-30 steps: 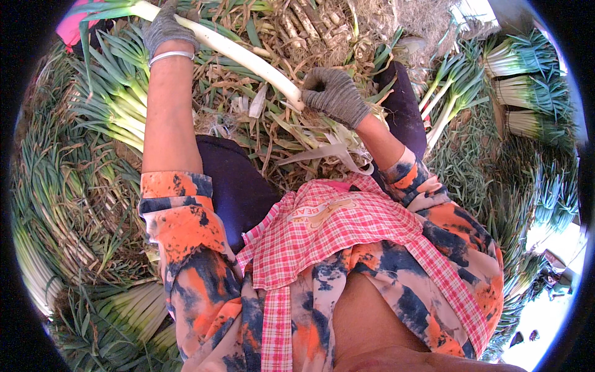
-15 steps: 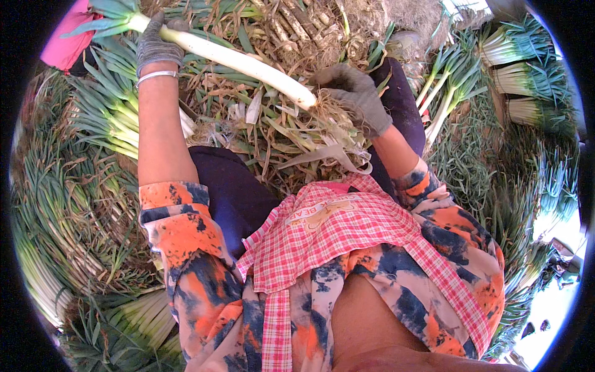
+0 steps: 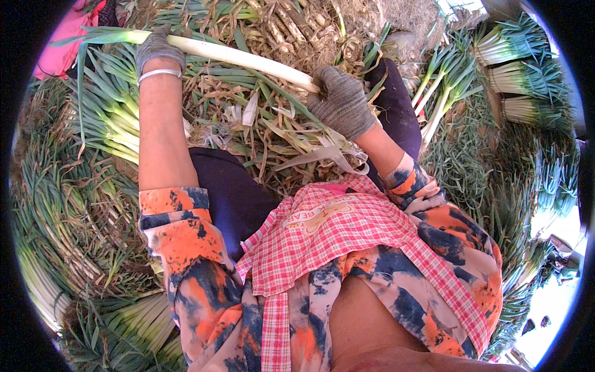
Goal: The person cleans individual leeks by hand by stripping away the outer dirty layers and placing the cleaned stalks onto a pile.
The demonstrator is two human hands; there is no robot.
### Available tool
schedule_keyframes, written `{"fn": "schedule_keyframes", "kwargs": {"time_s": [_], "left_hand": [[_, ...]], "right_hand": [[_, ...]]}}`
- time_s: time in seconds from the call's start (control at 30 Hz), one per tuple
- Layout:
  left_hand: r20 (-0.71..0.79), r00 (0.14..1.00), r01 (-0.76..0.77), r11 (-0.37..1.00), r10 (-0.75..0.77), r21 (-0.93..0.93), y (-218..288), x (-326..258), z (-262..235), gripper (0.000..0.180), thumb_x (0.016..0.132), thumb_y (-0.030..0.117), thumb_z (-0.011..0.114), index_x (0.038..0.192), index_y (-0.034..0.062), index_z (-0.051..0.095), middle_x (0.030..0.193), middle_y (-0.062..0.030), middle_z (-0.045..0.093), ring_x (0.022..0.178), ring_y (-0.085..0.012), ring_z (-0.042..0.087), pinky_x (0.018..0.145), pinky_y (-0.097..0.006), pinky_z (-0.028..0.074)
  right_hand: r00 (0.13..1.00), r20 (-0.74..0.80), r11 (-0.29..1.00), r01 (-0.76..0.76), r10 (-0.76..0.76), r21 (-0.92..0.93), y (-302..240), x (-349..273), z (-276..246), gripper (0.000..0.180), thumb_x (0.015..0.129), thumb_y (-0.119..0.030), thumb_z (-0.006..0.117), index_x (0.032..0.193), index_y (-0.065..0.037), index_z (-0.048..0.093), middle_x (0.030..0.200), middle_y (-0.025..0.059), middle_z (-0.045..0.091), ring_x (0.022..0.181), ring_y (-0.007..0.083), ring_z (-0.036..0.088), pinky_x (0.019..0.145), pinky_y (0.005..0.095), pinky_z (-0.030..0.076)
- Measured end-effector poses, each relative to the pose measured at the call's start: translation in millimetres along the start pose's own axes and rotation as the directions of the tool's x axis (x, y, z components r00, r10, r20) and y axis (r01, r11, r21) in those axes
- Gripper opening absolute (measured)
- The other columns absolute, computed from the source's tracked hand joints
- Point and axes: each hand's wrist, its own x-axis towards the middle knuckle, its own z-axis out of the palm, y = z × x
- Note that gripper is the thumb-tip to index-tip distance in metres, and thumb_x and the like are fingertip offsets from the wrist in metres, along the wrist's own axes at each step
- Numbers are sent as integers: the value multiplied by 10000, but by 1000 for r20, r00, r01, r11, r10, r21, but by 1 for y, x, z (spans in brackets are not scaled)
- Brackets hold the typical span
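Observation:
One long green onion [image 3: 245,60] stretches across the top middle, its white stalk sloping slightly down to the right. Near its green leaves, my gloved left hand [image 3: 160,48] is wrapped round it. My gloved right hand [image 3: 344,102] is closed at the root end, where the fingers hide the roots. A long leaf runs below the stalk toward the right hand. Beneath both hands lies a heap of dry leaves and peeled skins [image 3: 266,133]. Just left of my left forearm rests a pile of green onions [image 3: 114,118] with white stalks.
Untrimmed onions with dry roots [image 3: 297,28] lie at the far side. A few loose green onions [image 3: 443,80] sit beyond my right knee. Neat bundles [image 3: 520,77] are stacked at the far right. More onions [image 3: 68,211] cover the left side; a pink cloth-like thing [image 3: 62,43] is at upper left.
My right hand has closed over the root end, which was visible beside its fingers before. The green onion's leafy end has dipped, so the stalk lies flatter.

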Motion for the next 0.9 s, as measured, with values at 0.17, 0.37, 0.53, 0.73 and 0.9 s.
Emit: {"fn": "schedule_keyframes", "kwargs": {"time_s": [0.17,0.37,0.53,0.73,0.9], "left_hand": [[-16,968,-249,964,252,95,-10,-10,13,612,677,-49,642,1183,54,314,883,-176,549,646,-294,596,582,-399,540],[-39,879,-468,875,476,126,-16,-32,32,439,682,-77,610,1017,43,353,767,-199,555,616,-315,593,475,-448,528],[41,888,-458,889,458,-10,-13,-37,32,378,690,-53,597,970,53,366,691,-150,525,563,-277,562,472,-397,510],[518,808,-218,959,282,-182,-13,-41,32,221,759,102,574,875,66,389,656,-58,428,532,-168,441,472,-305,405],[589,798,113,927,130,-358,-12,-52,37,311,797,388,561,839,110,427,649,-26,419,501,-129,378,464,-276,368]], "right_hand": [[996,26,991,-88,85,102,6,2,2,216,639,-157,647,773,-23,543,614,141,553,565,276,558,536,352,453],[970,167,972,-196,174,129,6,4,-5,206,632,-139,661,764,-2,580,616,111,568,539,152,548,541,283,456],[943,259,891,-295,211,344,23,3,7,214,640,-152,672,746,13,584,591,60,568,539,104,523,509,263,437],[817,498,658,-549,292,515,44,-11,36,229,649,-180,687,751,2,593,626,34,548,597,98,502,511,273,415],[750,588,922,-386,303,18,89,-2,47,268,746,-190,612,957,-26,588,831,51,599,772,141,568,582,282,463]]}}
